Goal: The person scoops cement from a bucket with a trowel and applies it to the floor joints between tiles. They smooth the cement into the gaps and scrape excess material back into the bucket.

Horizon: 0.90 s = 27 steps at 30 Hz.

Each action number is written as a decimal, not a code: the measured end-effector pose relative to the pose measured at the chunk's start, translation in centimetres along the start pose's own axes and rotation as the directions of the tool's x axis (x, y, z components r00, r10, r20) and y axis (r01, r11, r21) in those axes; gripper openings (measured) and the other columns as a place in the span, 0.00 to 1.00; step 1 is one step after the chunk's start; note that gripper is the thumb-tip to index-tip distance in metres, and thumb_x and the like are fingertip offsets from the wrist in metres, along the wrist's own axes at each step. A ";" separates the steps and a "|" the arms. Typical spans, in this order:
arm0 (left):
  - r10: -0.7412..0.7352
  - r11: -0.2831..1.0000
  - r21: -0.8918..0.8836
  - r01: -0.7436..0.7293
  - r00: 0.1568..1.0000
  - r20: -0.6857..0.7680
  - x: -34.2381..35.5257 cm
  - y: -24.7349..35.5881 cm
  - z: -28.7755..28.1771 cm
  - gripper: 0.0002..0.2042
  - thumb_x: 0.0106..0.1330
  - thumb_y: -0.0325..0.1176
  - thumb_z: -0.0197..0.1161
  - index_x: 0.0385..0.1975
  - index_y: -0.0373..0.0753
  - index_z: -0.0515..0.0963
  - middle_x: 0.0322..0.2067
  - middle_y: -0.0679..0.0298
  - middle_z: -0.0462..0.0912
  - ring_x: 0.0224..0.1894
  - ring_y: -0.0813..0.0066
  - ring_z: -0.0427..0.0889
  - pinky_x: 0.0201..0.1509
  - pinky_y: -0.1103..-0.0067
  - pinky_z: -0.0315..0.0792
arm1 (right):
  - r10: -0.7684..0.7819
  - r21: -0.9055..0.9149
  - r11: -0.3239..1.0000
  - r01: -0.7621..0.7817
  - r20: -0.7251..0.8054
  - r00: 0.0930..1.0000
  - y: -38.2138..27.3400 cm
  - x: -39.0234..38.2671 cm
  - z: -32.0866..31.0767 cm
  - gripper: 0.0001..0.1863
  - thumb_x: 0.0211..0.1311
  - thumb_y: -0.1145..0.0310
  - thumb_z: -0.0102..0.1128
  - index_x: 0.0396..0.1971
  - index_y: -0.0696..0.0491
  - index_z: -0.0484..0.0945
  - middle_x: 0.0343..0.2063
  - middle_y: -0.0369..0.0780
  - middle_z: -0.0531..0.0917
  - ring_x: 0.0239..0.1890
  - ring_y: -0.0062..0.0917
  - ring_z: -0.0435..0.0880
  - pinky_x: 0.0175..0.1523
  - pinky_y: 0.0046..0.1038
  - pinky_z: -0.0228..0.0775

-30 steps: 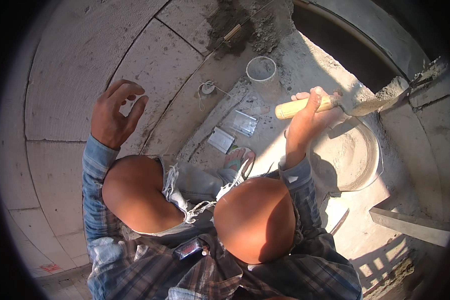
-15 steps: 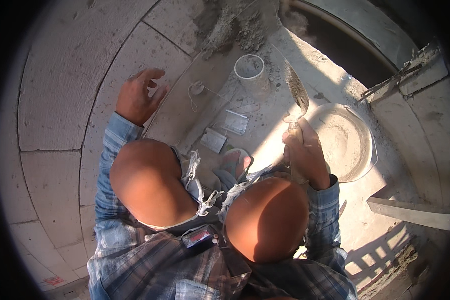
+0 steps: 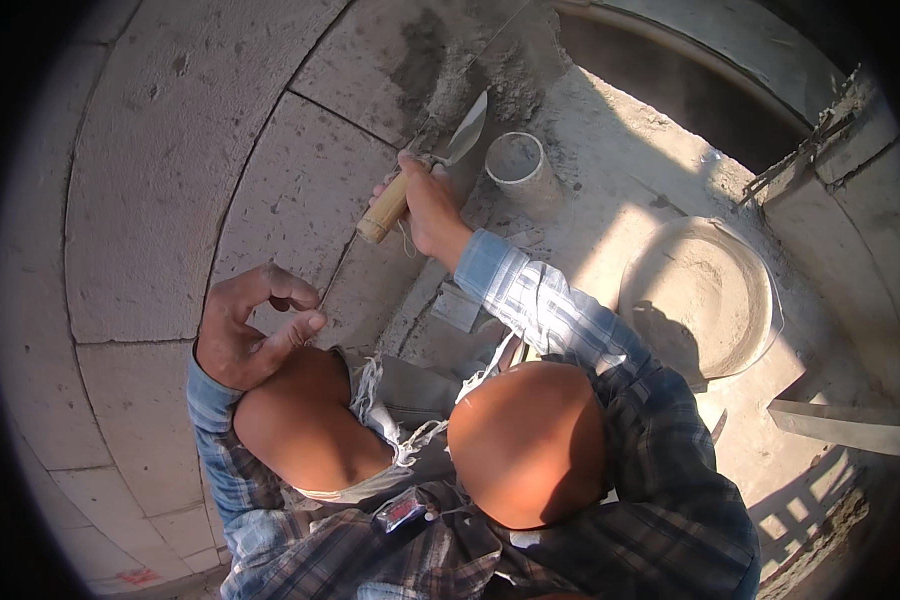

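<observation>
The floor is laid with large pale stone slabs, split by thin dark joints. A patch of grey mortar lies on a slab near the top. On the dusty ground to the right stand a small grey cylinder cup and a round pan, well apart.

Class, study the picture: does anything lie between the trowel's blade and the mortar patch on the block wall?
Nothing visible does. The right hand holds the trowel with its blade tip against the mortar patch; the grey pipe stub stands beside it.
</observation>
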<state>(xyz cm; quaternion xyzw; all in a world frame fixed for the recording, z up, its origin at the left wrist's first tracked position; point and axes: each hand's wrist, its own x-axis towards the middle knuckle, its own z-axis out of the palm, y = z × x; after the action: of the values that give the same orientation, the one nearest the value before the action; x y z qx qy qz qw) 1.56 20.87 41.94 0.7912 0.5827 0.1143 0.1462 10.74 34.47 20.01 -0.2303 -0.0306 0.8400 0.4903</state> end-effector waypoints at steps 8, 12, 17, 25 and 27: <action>-0.124 0.992 0.005 0.126 0.978 -0.166 -6.1 -3.1 -0.3 0.08 0.58 0.29 0.70 0.29 0.34 0.77 0.24 0.61 0.80 0.25 0.75 0.78 0.32 0.79 0.72 | -0.057 -0.020 0.998 0.057 0.044 0.997 0.8 -1.7 6.1 0.25 0.69 0.62 0.54 0.54 0.61 0.56 0.45 0.46 0.67 0.45 0.37 0.80 0.50 0.34 0.77; -0.092 0.996 0.004 0.093 0.989 -0.116 -4.6 -2.7 0.0 0.08 0.58 0.29 0.70 0.30 0.35 0.77 0.23 0.62 0.80 0.25 0.75 0.78 0.32 0.79 0.72 | -0.072 0.049 0.997 0.067 0.108 0.992 -0.3 -3.1 8.0 0.22 0.69 0.62 0.53 0.52 0.61 0.57 0.42 0.46 0.69 0.43 0.37 0.81 0.50 0.39 0.77; -0.032 0.999 -0.003 0.032 0.995 -0.092 -2.6 -2.4 0.5 0.08 0.59 0.30 0.70 0.29 0.35 0.77 0.23 0.62 0.80 0.25 0.75 0.78 0.32 0.79 0.72 | -0.088 0.301 0.953 -0.039 0.395 0.915 -4.8 -6.6 7.0 0.16 0.67 0.61 0.50 0.46 0.56 0.63 0.32 0.42 0.73 0.33 0.32 0.80 0.43 0.39 0.78; -0.016 0.997 0.077 0.024 0.995 -0.099 1.6 -0.9 1.1 0.09 0.62 0.34 0.68 0.31 0.34 0.79 0.25 0.61 0.82 0.28 0.74 0.79 0.34 0.78 0.73 | -0.350 -0.461 0.797 0.390 0.173 0.921 -16.6 -23.5 -7.0 0.19 0.64 0.66 0.51 0.51 0.60 0.64 0.27 0.39 0.75 0.24 0.23 0.78 0.28 0.25 0.75; 0.083 0.982 0.174 -0.067 0.992 -0.090 3.7 1.5 1.6 0.10 0.64 0.35 0.66 0.34 0.34 0.80 0.27 0.59 0.83 0.29 0.71 0.80 0.35 0.76 0.73 | -0.489 -0.756 0.595 0.272 -0.072 0.869 -17.8 -30.7 -11.8 0.14 0.65 0.73 0.51 0.49 0.58 0.67 0.28 0.39 0.77 0.23 0.20 0.77 0.29 0.22 0.72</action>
<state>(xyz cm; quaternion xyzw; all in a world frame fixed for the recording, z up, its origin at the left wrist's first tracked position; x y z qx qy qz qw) 4.53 23.83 41.01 0.8157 0.5666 0.1077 0.0449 42.78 15.94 25.36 -0.5055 -0.3412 0.5918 0.5271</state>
